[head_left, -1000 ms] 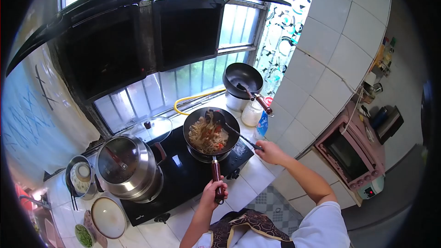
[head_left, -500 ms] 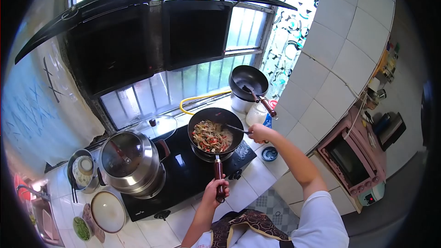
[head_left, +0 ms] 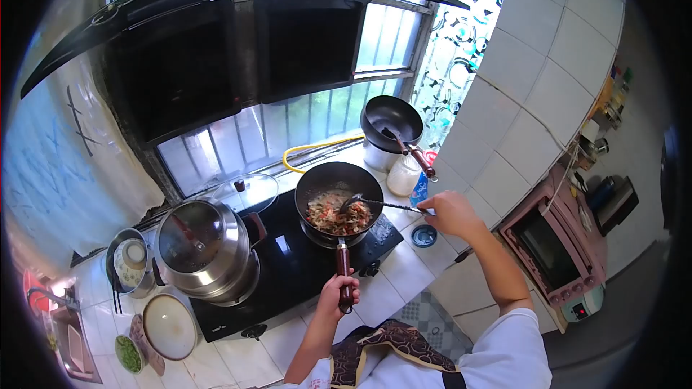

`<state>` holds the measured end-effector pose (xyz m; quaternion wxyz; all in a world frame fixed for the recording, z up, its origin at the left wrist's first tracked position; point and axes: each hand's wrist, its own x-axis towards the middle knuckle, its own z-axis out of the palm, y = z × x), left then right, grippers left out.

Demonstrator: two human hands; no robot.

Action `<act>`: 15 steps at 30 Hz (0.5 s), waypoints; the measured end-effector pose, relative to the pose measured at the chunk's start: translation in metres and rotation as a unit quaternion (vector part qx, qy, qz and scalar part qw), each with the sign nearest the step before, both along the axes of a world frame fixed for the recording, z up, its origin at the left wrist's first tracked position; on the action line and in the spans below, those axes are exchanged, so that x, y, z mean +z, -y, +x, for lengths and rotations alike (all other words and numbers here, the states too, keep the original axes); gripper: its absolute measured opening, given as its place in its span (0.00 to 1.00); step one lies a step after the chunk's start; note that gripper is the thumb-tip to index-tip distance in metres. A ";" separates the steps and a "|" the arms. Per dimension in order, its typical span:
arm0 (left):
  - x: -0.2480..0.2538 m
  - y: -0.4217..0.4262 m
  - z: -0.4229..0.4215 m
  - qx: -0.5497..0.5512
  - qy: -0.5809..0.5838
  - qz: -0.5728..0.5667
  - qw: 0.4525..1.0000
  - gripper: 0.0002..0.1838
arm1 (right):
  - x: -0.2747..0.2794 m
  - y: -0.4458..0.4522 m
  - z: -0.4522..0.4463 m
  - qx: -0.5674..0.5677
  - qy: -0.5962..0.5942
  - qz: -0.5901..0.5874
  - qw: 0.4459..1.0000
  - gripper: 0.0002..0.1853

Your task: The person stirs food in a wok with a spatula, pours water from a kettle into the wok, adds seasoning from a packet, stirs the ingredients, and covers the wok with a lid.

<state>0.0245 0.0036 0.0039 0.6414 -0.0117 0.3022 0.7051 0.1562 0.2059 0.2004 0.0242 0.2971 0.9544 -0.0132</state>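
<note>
My left hand point(head_left: 337, 294) is closed round the brown handle of a dark wok point(head_left: 317, 180), which sits on the right burner of the black gas stove point(head_left: 288, 274). Inside the wok lies a heap of cooked food point(head_left: 339, 217), shredded strips with red bits. My right hand point(head_left: 452, 214) grips the far end of a dark spatula point(head_left: 389, 205), out to the right of the wok. The spatula's head rests in the food, partly covered by it.
A steel steamer pot point(head_left: 223, 245) with a glass lid occupies the left burner. A second pan point(head_left: 393, 119) stands behind, beside a white jar point(head_left: 404, 176). Left of the stove are an empty plate point(head_left: 169, 325) and a bowl of chopped greens point(head_left: 128, 353). A range hood point(head_left: 173, 72) hangs above.
My right hand has moved right, drawing the spatula back with its head now in the food. The food has shifted toward the wok's near side. My left hand keeps its hold.
</note>
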 end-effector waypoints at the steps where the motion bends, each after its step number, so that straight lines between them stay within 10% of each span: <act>1: 0.002 0.000 -0.001 0.003 -0.005 -0.007 1.000 0.17 | -0.001 -0.002 0.001 -0.005 0.000 0.001 1.000 0.16; 15: -0.007 -0.003 -0.008 0.011 -0.020 -0.052 0.998 0.17 | -0.080 -0.027 -0.048 0.055 -0.070 -0.153 0.984 0.15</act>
